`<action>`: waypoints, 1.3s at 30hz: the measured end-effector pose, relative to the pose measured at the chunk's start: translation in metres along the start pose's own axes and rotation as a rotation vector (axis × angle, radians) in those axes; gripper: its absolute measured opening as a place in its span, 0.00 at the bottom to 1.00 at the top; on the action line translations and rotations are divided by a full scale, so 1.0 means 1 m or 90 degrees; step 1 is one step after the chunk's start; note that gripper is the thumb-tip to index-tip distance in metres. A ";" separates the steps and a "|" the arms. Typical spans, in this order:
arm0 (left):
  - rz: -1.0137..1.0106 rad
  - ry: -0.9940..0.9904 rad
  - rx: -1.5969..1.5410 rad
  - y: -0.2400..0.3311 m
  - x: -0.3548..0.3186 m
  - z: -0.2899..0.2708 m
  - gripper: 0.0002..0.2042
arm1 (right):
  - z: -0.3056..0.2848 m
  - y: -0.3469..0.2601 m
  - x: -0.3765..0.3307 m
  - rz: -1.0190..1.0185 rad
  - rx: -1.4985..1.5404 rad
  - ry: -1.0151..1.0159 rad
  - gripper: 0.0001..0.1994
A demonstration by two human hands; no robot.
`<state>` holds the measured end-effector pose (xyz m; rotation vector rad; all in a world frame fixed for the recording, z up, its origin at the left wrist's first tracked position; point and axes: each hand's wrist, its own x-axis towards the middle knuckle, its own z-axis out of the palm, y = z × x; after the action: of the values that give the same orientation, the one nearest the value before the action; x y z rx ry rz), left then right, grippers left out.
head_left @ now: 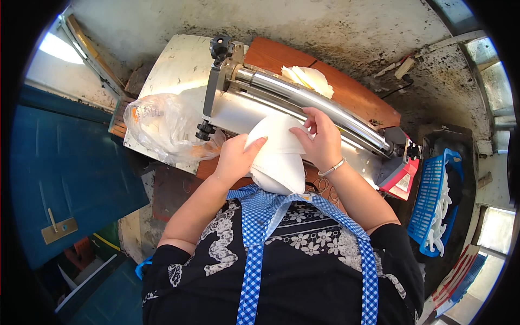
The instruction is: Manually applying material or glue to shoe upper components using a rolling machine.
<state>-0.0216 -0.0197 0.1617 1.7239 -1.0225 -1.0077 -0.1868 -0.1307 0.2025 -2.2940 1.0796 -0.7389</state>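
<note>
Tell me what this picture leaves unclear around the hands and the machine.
- Left hand, head view: most fingers hidden beneath the white sheets.
- White sheets, head view: number uncountable, since they overlap.
- Plastic bag, head view: contents unclear through the crinkled film.
- Blue door, head view: left side cut off by the dark fisheye rim.

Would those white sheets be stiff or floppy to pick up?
The white sheets in the left hand probably flex easily, since their lower part looks curved. Thin edges suggest they're light and may crease.
</note>
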 end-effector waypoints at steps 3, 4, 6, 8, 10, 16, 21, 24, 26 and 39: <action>-0.010 -0.005 0.131 -0.005 0.024 0.003 0.20 | -0.008 0.010 0.034 -0.208 -0.180 0.110 0.19; -0.007 -0.005 0.132 0.003 0.032 0.003 0.20 | -0.009 0.015 0.048 -0.275 -0.233 0.113 0.17; 0.005 0.003 0.137 0.024 0.048 0.006 0.18 | -0.002 0.026 0.086 -0.070 -0.180 -0.113 0.15; 0.077 0.075 0.150 0.004 0.067 0.013 0.17 | 0.008 0.037 0.110 0.132 -0.117 -0.338 0.14; 0.025 0.066 0.121 -0.002 0.074 0.008 0.15 | 0.021 0.054 0.121 0.108 -0.172 -0.316 0.14; -0.037 0.018 -0.237 -0.008 0.016 -0.047 0.11 | -0.026 0.005 0.035 -0.491 -0.130 -0.054 0.06; -0.049 0.046 -0.230 -0.013 0.004 -0.056 0.09 | -0.026 0.039 -0.005 -0.361 -0.323 -0.109 0.07; -0.048 0.056 -0.089 -0.008 0.022 -0.039 0.11 | -0.029 0.030 0.027 -0.262 -0.160 -0.011 0.09; -0.004 0.046 0.106 0.002 0.037 -0.024 0.14 | -0.015 0.034 0.052 -0.194 -0.120 -0.013 0.11; -0.083 -0.159 -0.271 -0.002 0.001 -0.063 0.11 | -0.027 0.003 0.036 -0.476 -0.099 0.006 0.06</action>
<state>0.0370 -0.0034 0.1777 1.3490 -0.7806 -1.4381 -0.1862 -0.1665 0.2300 -2.8457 0.2468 -0.9521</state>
